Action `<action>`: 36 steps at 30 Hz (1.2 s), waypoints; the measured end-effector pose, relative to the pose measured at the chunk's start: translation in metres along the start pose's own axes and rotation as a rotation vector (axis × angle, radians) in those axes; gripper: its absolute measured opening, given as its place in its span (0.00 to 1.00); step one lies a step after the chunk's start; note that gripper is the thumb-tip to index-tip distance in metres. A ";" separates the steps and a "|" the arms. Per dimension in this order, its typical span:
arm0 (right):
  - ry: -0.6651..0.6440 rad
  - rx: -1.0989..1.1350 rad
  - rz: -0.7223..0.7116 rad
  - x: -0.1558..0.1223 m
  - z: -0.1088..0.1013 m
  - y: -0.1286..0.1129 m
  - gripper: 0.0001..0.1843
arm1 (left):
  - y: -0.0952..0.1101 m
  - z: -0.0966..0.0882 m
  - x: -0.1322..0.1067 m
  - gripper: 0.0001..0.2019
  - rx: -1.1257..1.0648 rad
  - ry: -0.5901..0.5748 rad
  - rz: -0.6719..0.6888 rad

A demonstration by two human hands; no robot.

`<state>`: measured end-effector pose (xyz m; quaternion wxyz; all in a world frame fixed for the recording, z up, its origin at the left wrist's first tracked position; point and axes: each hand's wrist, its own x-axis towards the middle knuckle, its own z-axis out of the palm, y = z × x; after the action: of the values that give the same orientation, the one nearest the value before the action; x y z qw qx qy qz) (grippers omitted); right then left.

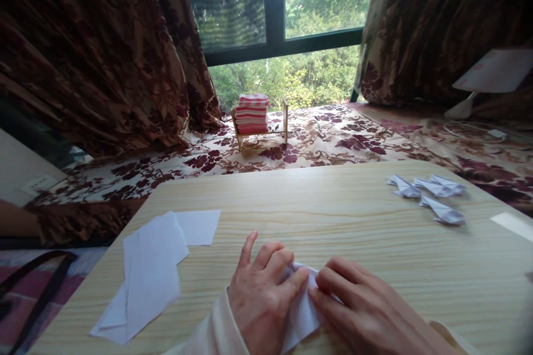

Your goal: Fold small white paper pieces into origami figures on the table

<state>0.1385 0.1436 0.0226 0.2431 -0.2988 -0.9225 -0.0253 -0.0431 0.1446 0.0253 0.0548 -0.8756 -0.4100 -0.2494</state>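
A partly folded sheet of white paper [302, 316] lies on the wooden table in front of me. My left hand [264, 294] holds its left side, thumb pressed along the top of the paper, little finger raised apart. On the other side, my right hand [358, 302] pinches the paper's right edge with bent fingers, close to my left thumb. Both hands partly cover the sheet, so its full shape is hidden. To the left lie several loose white paper sheets [154, 272], overlapping. Several small folded paper pieces [443, 212] sit at the table's far right.
The pale wooden table [287, 194] has rounded far corners. Behind it, a floral-covered ledge [333, 138] bears a little wooden stand [286, 122] with folded pink striped cloths [252, 115]. A white lamp [493, 72] stands at right; a dark strap [45, 274] hangs at left.
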 end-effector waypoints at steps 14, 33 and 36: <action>-0.055 0.119 -0.003 0.002 -0.008 0.014 0.14 | -0.006 0.009 -0.011 0.15 -0.029 0.095 -0.017; 0.007 0.003 -0.036 -0.003 -0.001 0.008 0.14 | -0.012 -0.008 -0.007 0.10 -0.010 0.110 0.044; 0.023 0.003 -0.029 -0.002 -0.002 0.009 0.15 | -0.009 -0.007 -0.010 0.10 -0.054 0.094 0.048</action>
<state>0.1461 0.1497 0.0227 0.2537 -0.2847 -0.9239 -0.0308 -0.0576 0.1418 0.0253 0.0564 -0.8737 -0.3787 -0.3000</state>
